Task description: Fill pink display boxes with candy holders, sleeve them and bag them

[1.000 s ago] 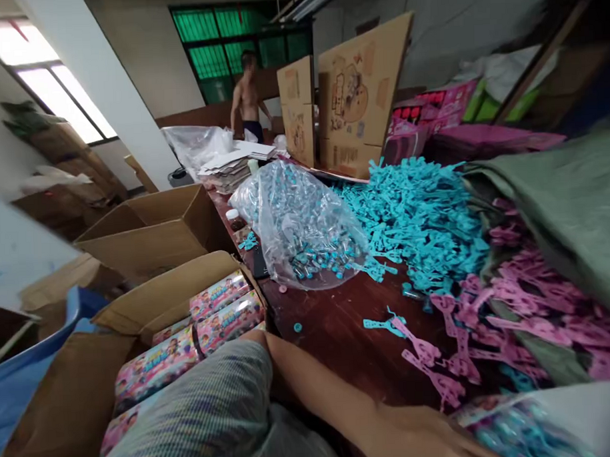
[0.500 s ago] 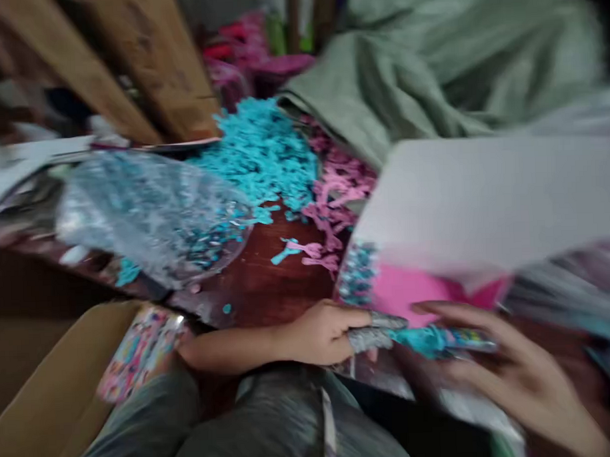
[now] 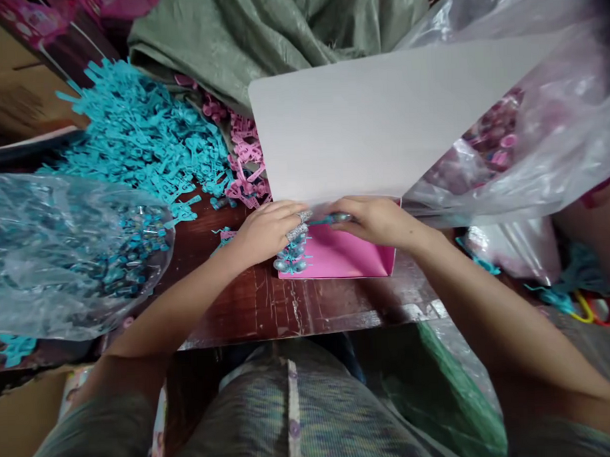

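Note:
A pink box (image 3: 348, 253) with its white lid (image 3: 381, 126) raised stands in front of me on the table. Along its left end lie several clear, round-ended pieces with teal stems (image 3: 290, 261). My right hand (image 3: 372, 219) pinches a small clear tube with a teal plastic piece (image 3: 340, 217) over the box's back part. At that item's teal end, the curled fingers of my left hand (image 3: 272, 231) close in, two of them wrapped in silver tape. The fingertips partly hide the item.
A heap of teal plastic pieces (image 3: 146, 134) lies back left, beside pink ones (image 3: 246, 157). A clear bag of small teal-capped tubes (image 3: 130, 248) sits left. Another clear bag with pink pieces (image 3: 499, 138) is at right. Scissors (image 3: 595, 310) lie far right. A green cloth (image 3: 288, 29) hangs behind.
My view has swung to the right. Both hands have moved from in front of the box to over it, bringing the teal-and-clear tube along.

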The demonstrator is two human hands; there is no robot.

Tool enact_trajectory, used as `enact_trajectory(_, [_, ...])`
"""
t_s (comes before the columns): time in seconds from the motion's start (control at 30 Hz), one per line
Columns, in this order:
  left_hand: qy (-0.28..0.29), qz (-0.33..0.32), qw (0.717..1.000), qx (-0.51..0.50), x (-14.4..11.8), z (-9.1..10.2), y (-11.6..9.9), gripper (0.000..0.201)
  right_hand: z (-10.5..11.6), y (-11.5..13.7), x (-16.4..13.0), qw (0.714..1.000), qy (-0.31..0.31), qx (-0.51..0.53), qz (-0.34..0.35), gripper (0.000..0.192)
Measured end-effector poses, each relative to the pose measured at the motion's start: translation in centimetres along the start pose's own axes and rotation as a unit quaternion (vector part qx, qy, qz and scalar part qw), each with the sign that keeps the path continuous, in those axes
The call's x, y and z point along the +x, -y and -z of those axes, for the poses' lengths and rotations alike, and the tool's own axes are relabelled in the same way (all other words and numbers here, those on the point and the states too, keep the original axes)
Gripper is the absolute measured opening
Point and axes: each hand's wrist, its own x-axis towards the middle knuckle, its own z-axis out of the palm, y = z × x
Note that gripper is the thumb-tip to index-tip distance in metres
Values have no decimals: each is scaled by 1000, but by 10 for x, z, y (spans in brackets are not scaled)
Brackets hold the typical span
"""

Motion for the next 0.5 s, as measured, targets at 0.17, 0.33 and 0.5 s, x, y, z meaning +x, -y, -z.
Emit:
enact_trajectory(0.17, [0, 9, 1000, 2, -3, -12, -1, 35, -6, -13, 26, 992, 105, -75, 9, 31])
enact_trajectory(0.33, [-14, 18, 1000, -3, -6, -14, -2, 38, 1, -2, 42, 982, 121, -143, 22, 29])
enact_trajectory(0.5, [-24, 17, 999, -16, -5, -17, -3, 36, -8, 16, 36, 971, 15, -238, -30, 35])
